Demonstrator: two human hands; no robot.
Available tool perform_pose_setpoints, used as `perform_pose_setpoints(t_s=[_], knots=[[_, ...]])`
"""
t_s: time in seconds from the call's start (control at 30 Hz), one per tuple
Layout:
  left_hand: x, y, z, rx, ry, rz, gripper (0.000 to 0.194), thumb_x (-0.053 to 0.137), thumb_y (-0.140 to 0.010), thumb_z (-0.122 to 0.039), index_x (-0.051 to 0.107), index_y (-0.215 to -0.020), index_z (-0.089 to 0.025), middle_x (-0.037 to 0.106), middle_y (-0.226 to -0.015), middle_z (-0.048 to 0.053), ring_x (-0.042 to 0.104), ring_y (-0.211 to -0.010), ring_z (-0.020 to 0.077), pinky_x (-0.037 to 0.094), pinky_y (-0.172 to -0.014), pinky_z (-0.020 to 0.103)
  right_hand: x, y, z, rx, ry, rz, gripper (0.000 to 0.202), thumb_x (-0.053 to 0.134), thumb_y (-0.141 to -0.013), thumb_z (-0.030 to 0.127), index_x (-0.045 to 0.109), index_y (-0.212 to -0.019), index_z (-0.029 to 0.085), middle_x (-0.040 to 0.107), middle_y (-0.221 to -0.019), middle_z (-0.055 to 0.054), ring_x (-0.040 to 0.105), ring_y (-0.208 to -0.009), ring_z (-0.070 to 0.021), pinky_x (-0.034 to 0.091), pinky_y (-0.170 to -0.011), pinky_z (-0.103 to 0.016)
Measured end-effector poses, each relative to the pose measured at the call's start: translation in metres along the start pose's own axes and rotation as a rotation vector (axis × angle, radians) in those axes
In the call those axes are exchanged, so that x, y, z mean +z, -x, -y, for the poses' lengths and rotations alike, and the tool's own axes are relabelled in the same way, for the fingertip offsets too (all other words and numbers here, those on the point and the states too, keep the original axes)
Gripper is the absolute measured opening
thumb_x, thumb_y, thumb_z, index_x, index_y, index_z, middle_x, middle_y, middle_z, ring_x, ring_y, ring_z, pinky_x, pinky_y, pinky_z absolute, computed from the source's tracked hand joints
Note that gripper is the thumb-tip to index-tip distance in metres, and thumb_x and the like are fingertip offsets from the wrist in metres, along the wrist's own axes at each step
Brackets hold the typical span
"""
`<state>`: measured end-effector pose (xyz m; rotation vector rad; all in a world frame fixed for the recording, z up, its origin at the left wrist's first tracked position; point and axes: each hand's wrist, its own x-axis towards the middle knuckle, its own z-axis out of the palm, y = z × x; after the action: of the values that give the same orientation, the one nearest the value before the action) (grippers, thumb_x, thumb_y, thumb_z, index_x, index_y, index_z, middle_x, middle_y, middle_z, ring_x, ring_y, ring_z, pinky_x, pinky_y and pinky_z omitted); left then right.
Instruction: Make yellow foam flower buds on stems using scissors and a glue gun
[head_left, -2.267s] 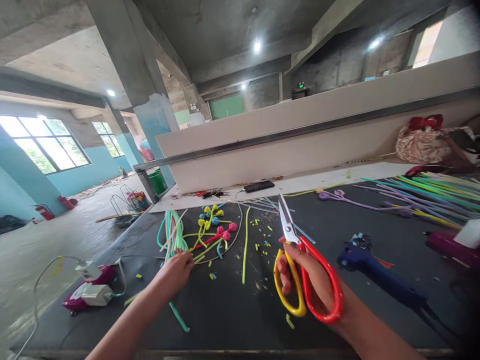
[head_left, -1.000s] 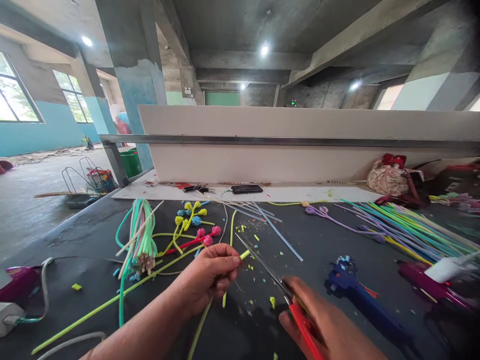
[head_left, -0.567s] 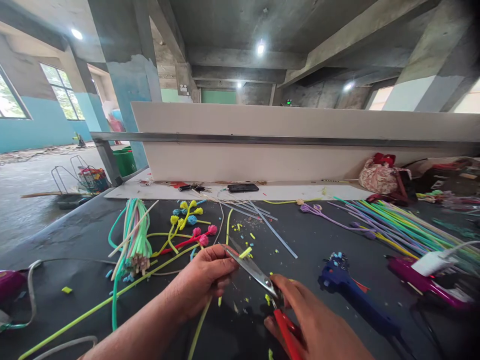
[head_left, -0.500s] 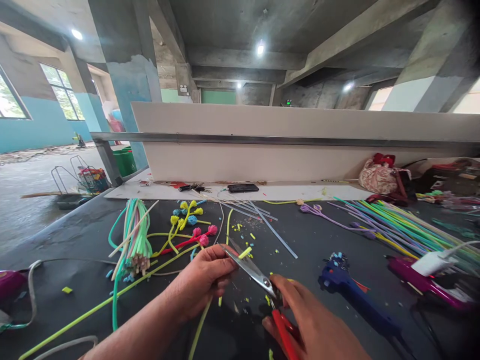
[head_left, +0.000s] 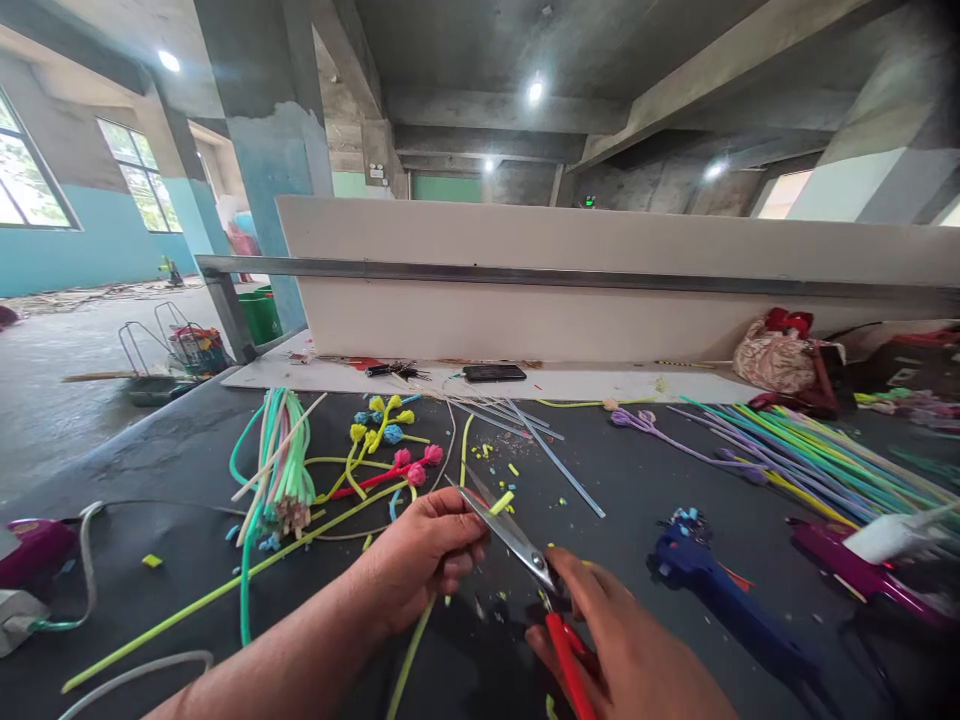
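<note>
My left hand (head_left: 442, 550) is closed with thumb and fingers pinched on a yellow-green chenille stem (head_left: 501, 503). The stem's short end pokes out past the fingertips, between the blades of a pair of scissors (head_left: 517, 540). Below the hand a length of the same colour hangs toward me. My right hand (head_left: 607, 630) grips the scissors by their red handles, and the blades are parted slightly around the stem. Small yellow and blue clippings (head_left: 491, 470) lie scattered beyond the blades. Most of the pinched stem is hidden by my fingers.
Left stands a bundle of green and pink stems (head_left: 289, 470), beside yellow, blue and red knotted flower shapes (head_left: 386, 440). A blue glue gun (head_left: 720, 590) and a purple tool (head_left: 847, 565) lie right, near loose stems (head_left: 795, 450). A phone (head_left: 495, 373) rests at the back.
The whole view has shifted slightly, so things sit a little further right. Both hands, the scissors and the stem keep nearly the same positions relative to each other.
</note>
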<state>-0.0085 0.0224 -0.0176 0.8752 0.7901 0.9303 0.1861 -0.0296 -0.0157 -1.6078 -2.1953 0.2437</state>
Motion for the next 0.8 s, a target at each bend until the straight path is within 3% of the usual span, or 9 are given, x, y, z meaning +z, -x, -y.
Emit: perform_pose_setpoints(t_s=[0.47, 0.67, 0.8], knots=[[-0.0037, -0.0036, 0.0067, -0.017, 0.022, 0.033, 0.014, 0.060, -0.077, -0.026, 0.050, -0.074, -0.015, 0.049, -0.056, -0.004, 0.025, -0.037, 0.0003, 0.012, -0.035, 0.016, 0.0021, 0.0018, -0.0001, -0.008, 0.032, 0.014, 0.037, 0.050, -0.081, 0.034, 0.055, -0.117, 0.024, 0.069, -0.095, -0.008, 0.068, -0.069, -0.0207, 0.050, -0.053, -0.025], [-0.0048, -0.0027, 0.0065, -0.033, 0.033, 0.050, 0.015, 0.061, -0.076, -0.025, 0.051, -0.072, -0.015, 0.049, -0.055, -0.004, 0.025, -0.036, 0.0002, 0.013, -0.034, 0.015, 0.0036, 0.0026, -0.0024, 0.025, 0.118, 0.115, 0.044, 0.042, -0.083, 0.040, 0.051, -0.121, 0.018, 0.067, -0.098, -0.013, 0.068, -0.076, -0.0265, 0.053, -0.054, -0.032], [-0.0056, -0.0022, 0.0062, -0.048, 0.046, 0.078, 0.013, 0.061, -0.075, -0.024, 0.052, -0.073, -0.016, 0.049, -0.055, -0.004, 0.025, -0.036, 0.0003, 0.012, -0.034, 0.014, 0.0042, 0.0043, -0.0030, 0.015, 0.116, 0.120, 0.042, 0.040, -0.085, 0.038, 0.048, -0.122, 0.020, 0.067, -0.098, -0.012, 0.068, -0.076, -0.0249, 0.053, -0.055, -0.031]])
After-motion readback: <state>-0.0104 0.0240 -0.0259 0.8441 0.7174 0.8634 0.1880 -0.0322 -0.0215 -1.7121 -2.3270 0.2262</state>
